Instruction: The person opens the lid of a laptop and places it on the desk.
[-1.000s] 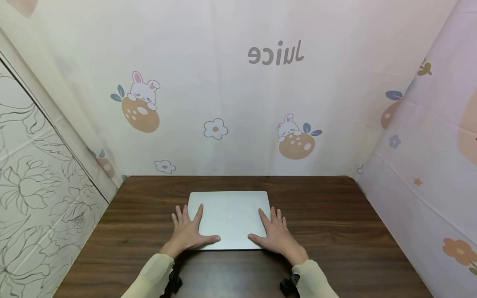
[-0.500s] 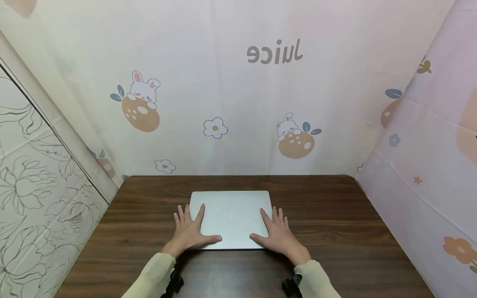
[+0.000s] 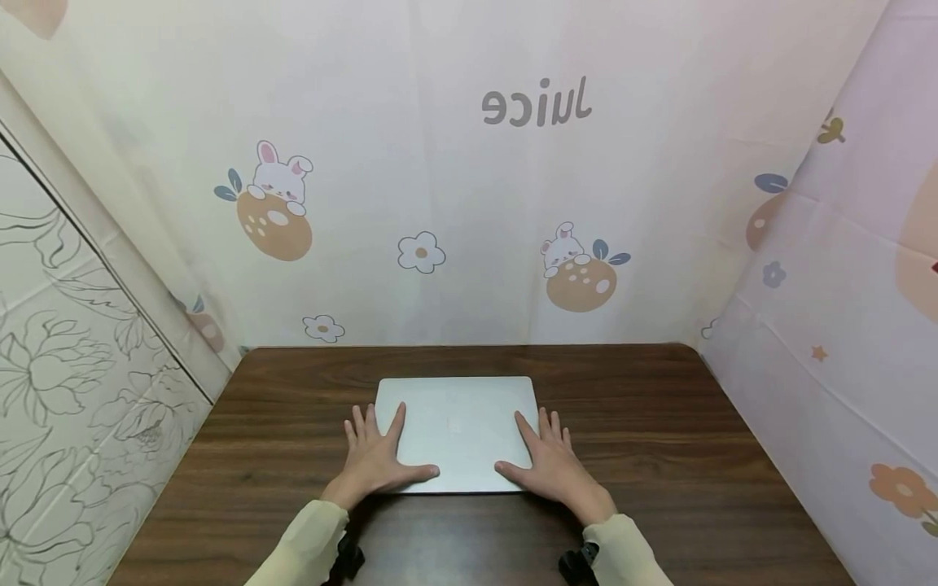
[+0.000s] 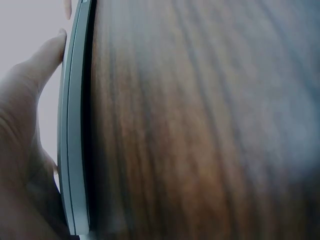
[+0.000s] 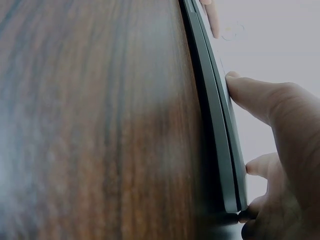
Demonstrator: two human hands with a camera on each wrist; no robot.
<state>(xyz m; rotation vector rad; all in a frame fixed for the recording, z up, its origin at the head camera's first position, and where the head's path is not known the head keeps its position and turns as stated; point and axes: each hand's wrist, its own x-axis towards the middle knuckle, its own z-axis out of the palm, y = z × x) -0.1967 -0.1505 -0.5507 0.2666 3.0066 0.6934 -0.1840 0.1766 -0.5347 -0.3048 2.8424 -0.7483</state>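
Note:
A closed silver laptop (image 3: pixel 458 423) lies flat on the brown wooden table, its long front edge towards me. My left hand (image 3: pixel 374 460) rests on its left end, fingers spread, with the thumb and index finger on the lid and the other fingers past the side edge. On the opposite end, my right hand (image 3: pixel 557 472) lies in mirrored fashion, thumb and index finger on the lid. Both wrist views show the laptop's thin front edge (image 4: pixel 75 125) close to the wood, with a thumb (image 5: pixel 255 95) near that edge.
The wooden table (image 3: pixel 681 456) spreads around the laptop on all sides. Behind it hangs a pale curtain (image 3: pixel 469 179) with rabbit and fruit prints. Another printed cloth (image 3: pixel 821 268) closes off the right, and a floral panel (image 3: pixel 66 391) the left.
The laptop and both hands on it have shifted slightly to the right across the table. The hands' pose on the lid looks the same.

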